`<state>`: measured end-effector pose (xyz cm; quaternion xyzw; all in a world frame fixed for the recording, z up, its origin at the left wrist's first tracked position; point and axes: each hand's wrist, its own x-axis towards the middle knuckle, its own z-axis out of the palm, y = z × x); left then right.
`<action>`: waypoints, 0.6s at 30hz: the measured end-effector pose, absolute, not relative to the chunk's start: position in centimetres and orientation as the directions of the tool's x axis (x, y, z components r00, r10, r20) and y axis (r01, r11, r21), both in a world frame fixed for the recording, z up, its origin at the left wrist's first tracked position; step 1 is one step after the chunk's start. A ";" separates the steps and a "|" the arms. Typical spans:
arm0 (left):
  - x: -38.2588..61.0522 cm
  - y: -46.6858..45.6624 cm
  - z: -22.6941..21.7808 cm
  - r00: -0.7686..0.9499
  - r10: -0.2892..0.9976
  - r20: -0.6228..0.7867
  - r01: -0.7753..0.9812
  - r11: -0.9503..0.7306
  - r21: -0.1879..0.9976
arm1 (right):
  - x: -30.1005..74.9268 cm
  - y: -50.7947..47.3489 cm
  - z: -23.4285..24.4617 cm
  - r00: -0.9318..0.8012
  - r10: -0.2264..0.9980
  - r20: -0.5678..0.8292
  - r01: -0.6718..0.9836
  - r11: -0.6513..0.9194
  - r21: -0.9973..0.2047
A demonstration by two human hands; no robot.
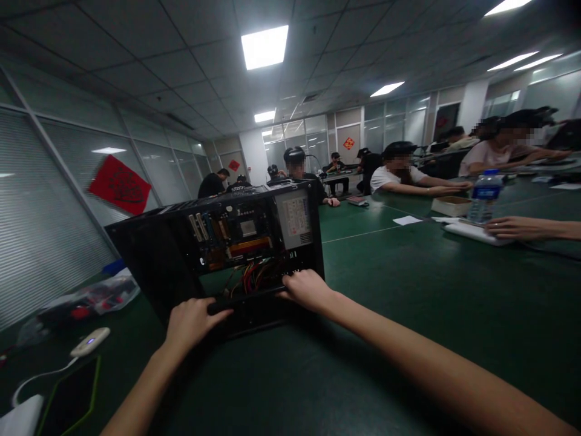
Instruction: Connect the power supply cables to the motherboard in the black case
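Note:
A black open computer case (149, 254) stands tilted on the green table (408, 284), its open side toward me. Inside I see a motherboard (231, 233), a power supply with a white label (296, 219) and a bundle of red and yellow wires (252, 275). My left hand (193, 321) grips the case's near lower edge, fingers curled over it. My right hand (306, 289) is closed on the same edge further right, fingertips reaching inside by the wires.
At the left lie a clear plastic bag with parts (91, 300), a small white device with a cable (89, 342) and a dark tablet (72, 396). A water bottle (485, 197) and another person's hand (508, 228) are at the right. Several people sit at the table's far end.

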<state>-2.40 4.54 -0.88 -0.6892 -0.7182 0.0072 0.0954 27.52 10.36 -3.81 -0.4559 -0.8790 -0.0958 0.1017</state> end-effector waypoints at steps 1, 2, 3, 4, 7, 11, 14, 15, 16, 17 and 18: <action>-2.5 4.5 -0.8 -0.029 0.991 0.129 0.988 0.047 -0.145 | 27.6 10.4 -3.8 -0.565 0.783 0.261 0.821 0.566 0.079; -2.7 4.4 -0.8 -0.018 0.992 0.128 0.989 0.037 -0.146 | 27.7 10.4 -3.7 -0.567 0.784 0.254 0.820 0.566 0.083; -2.9 4.4 -0.7 0.004 0.993 0.117 0.990 0.013 -0.143 | 27.8 10.4 -3.7 -0.570 0.784 0.246 0.818 0.568 0.087; -3.2 4.4 -0.5 0.034 0.995 0.098 0.990 -0.021 -0.139 | 27.9 10.5 -3.7 -0.577 0.782 0.237 0.814 0.573 0.092; -4.5 4.4 -0.2 0.140 0.990 0.034 0.981 -0.134 -0.142 | 28.2 10.7 -3.6 -0.598 0.772 0.216 0.800 0.591 0.102; -5.3 4.3 -0.1 0.137 0.991 0.008 0.980 -0.134 -0.150 | 28.3 10.9 -3.6 -0.605 0.769 0.206 0.795 0.599 0.098; -4.6 4.0 -0.2 0.115 0.993 -0.004 0.985 -0.114 -0.128 | 28.7 10.9 -3.6 -0.607 0.770 0.198 0.794 0.596 0.118; -4.2 3.8 -0.2 0.122 0.993 -0.002 0.985 -0.121 -0.127 | 29.0 10.8 -3.7 -0.609 0.768 0.198 0.793 0.595 0.131; -3.7 3.6 -0.3 0.134 0.991 0.006 0.983 -0.132 -0.130 | 29.5 10.7 -3.8 -0.614 0.764 0.199 0.789 0.597 0.146; -3.1 3.3 -0.5 0.150 0.989 0.015 0.980 -0.146 -0.135 | 30.2 10.6 -3.9 -0.620 0.758 0.202 0.785 0.598 0.162; -2.4 3.0 -0.6 0.168 0.986 0.023 0.977 -0.163 -0.138 | 31.0 10.4 -4.0 -0.626 0.751 0.210 0.780 0.600 0.179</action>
